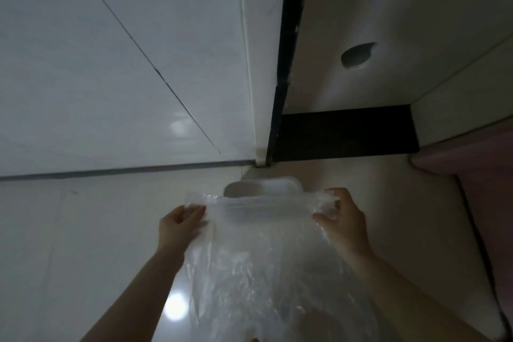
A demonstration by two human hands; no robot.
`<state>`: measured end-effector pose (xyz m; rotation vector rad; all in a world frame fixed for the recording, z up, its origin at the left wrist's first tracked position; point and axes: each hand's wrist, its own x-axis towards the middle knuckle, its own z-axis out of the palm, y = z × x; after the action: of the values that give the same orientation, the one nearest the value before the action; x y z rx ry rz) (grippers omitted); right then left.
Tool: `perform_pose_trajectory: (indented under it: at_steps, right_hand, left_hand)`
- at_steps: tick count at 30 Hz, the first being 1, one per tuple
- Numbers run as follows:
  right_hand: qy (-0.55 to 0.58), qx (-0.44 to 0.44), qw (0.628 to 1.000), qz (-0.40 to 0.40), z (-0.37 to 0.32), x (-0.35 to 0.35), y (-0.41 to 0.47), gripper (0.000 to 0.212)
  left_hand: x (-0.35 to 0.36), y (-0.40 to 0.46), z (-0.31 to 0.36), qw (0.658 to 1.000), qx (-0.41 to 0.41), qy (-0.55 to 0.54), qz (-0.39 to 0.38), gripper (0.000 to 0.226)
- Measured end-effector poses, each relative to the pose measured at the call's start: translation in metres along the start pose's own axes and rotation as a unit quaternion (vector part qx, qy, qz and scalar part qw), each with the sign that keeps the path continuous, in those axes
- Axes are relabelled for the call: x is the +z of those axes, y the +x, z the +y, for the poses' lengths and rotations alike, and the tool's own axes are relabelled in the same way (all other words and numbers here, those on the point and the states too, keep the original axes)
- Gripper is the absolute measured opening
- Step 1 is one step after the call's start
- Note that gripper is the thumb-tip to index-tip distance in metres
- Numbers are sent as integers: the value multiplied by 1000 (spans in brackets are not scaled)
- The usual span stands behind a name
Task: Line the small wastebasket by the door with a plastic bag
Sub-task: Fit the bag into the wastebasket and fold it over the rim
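Two hands hold a clear plastic bag stretched between them above the floor. On the left, the left hand pinches the bag's upper edge between thumb and fingers. In the middle, the film hangs down towards the camera in loose wrinkles, and its top edge runs taut from one hand to the other. Just beyond that edge sits the small wastebasket, pale and rounded, with only its far rim and part of the inside showing above the plastic. On the right, the right hand grips a gathered bunch of the bag's edge, fingers curled around it.

By my reading, the task is at an early stage: the bag is out and being spread, but it does not appear to be inside the basket, and none of it is folded over the rim. Opening the mouth, lowering it in and turning the edge over the rim are left.

Glossy pale tiles cover the floor, which shows a bright reflected light near its lower middle. The wastebasket stands close to the far edge of the floor, where a white wall meets a dark door frame. Further right is a pale panel with round recesses, and a pinkish surface I cannot identify lies along the right side. The room is dim.
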<state>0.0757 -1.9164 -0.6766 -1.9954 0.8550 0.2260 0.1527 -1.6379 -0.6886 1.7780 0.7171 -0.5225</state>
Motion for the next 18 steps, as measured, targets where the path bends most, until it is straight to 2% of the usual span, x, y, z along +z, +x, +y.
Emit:
perform_pose_trajectory:
  at_steps: [4,7,9,15,18]
  right_hand:
    - [-131,-27,991,-9,43,49,48,31]
    - [-207,-46,977,-33,71,85,85,29]
    - [-238,-60,968,-43,84,107,107,33]
    - [-266,-103,956,-70,112,152,146,30]
    - [-262,-96,956,-89,120,163,152,29]
  left_hand:
    - [26,57,-48,990,31,140,-2,7]
    - [51,99,-79,959,87,267,-27,17]
    - [70,124,-96,943,108,313,-38,23]
    - [106,177,-123,924,131,358,-15,32]
    - [107,186,-132,940,147,307,-21,56]
